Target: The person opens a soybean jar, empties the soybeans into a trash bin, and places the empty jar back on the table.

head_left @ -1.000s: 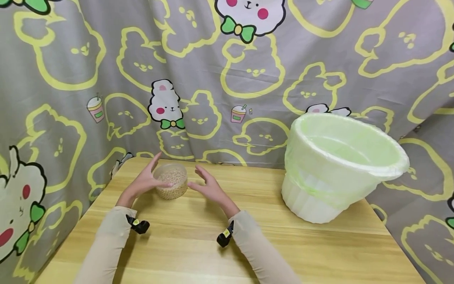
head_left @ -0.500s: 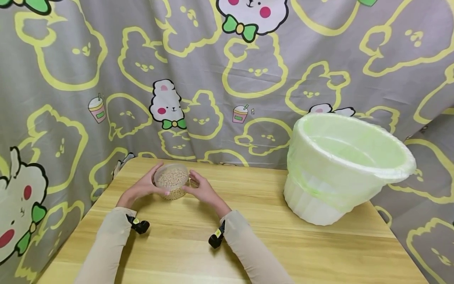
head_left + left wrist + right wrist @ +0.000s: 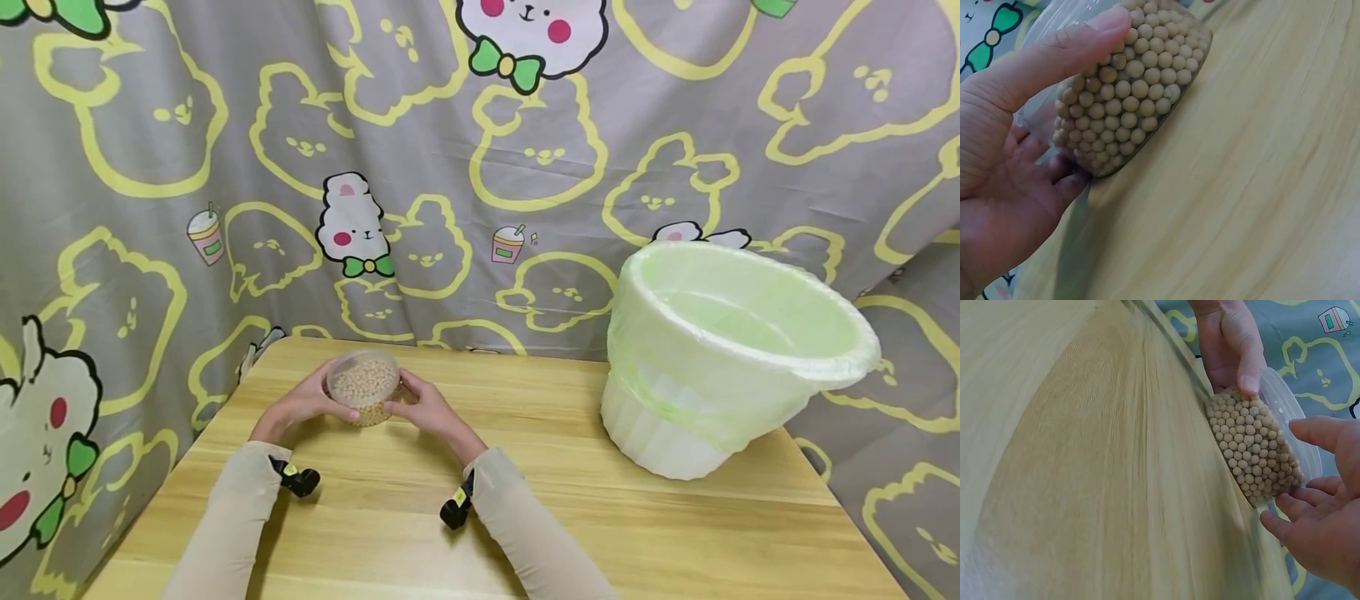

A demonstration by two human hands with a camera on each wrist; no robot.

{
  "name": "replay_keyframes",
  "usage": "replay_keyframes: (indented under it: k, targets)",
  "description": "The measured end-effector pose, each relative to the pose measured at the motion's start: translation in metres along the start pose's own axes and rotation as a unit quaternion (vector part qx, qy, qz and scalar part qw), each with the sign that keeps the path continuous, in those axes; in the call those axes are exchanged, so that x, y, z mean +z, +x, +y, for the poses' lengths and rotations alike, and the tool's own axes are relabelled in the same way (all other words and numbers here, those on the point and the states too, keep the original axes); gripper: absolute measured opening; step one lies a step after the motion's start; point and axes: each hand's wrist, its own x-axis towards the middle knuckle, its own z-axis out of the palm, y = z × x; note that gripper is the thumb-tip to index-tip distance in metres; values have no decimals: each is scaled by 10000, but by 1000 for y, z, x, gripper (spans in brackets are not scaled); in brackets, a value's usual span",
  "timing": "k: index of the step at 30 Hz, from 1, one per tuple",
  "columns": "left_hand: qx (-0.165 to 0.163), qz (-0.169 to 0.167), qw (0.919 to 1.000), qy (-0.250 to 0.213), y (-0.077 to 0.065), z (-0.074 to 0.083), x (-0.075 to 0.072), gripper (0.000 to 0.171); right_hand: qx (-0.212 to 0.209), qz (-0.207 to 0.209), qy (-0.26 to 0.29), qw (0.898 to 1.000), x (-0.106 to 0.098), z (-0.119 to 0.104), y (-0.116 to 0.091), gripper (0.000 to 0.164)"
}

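A round clear plastic tub stands upright near the table's far left part. Small round beige pellets fill much of it; their exact kind is unclear. My left hand grips the tub's left side, the thumb lying across the front wall in the left wrist view. From the opposite side my right hand holds it, thumb at the front and fingers round the right side. In the right wrist view, the right fingertips meet the tub low on its wall. Whether its base touches the table cannot be told.
A white fluted bucket with a pale green plastic liner stands at the right of the wooden table, its wide mouth facing up. A grey patterned curtain hangs behind and at both sides.
My right hand has come leftward from beside the tub and now holds its right side. The left hand has closed more firmly round the left side. The tub stays in nearly the same place.
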Motion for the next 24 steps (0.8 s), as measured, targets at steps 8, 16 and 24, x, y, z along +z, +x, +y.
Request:
replay_keyframes:
  k: [8,16,24]
  targets:
    - [-56,390,9990,-192,2,16,9,107,-106,139,-182,9997,-8,-4,-5,78]
    - [371,699,9938,-782,17,65,40,104,-585,762,-709,9928,-39,-35,-21,84]
    - [938,568,9848,-1348,32,122,83,104,-1083,1412,-676,9817,-75,-62,-46,88]
